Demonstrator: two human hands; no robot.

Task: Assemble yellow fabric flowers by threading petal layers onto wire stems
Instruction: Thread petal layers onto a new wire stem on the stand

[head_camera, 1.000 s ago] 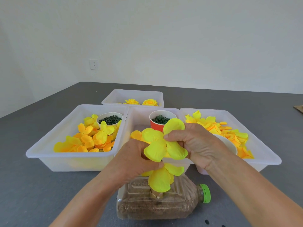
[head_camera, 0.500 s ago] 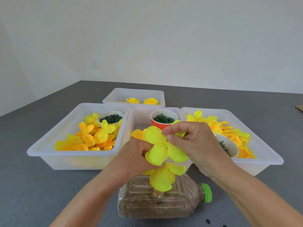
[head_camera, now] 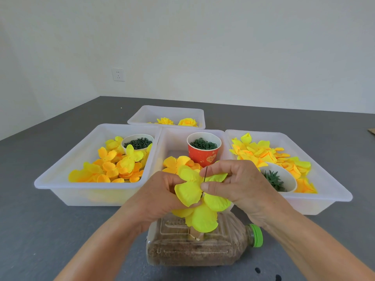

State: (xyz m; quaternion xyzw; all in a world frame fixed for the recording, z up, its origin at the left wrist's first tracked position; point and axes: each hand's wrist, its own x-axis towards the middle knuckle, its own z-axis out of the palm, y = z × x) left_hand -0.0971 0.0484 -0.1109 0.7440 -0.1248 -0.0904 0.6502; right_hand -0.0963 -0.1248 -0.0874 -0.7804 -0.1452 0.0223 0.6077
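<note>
A plain pale wall with a socket (head_camera: pixel 118 74) backs a dark grey bench (head_camera: pixel 40 230) carrying four translucent trays: a left tray (head_camera: pixel 60 185) of loose yellow and orange petal layers with a white cup of green rings (head_camera: pixel 138 142), a middle tray (head_camera: pixel 174 138) with a red paper cup (head_camera: pixel 203 150) of green rings, a right tray (head_camera: pixel 324 191) of further petals with a white cup (head_camera: pixel 280 180), and a far tray (head_camera: pixel 166 112) holding two finished flowers. At the near edge of the bench, a clear bottle (head_camera: pixel 203 248) with a green cap lies on its side, filled with brown grain. Above the bottle both hands meet on the flower under assembly. The left hand (head_camera: pixel 158 199) curls around the yellow petal layers (head_camera: pixel 188 192) from the left and below, gripping them as a bunch. The right hand (head_camera: pixel 237 183) pinches the thin dark wire stem (head_camera: pixel 205 175) between thumb and forefinger. The stem's long axis runs nearly upright, its free end rising above the petals and its lower part passing into the centre of the layers; what it does below the petals is hidden. The governing relation is therefore axial: the petals lie directly beneath the right-hand pinch, along the wire, so seating the layers probably calls for sliding along this upright axis while the left hand steadies the petals.
</note>
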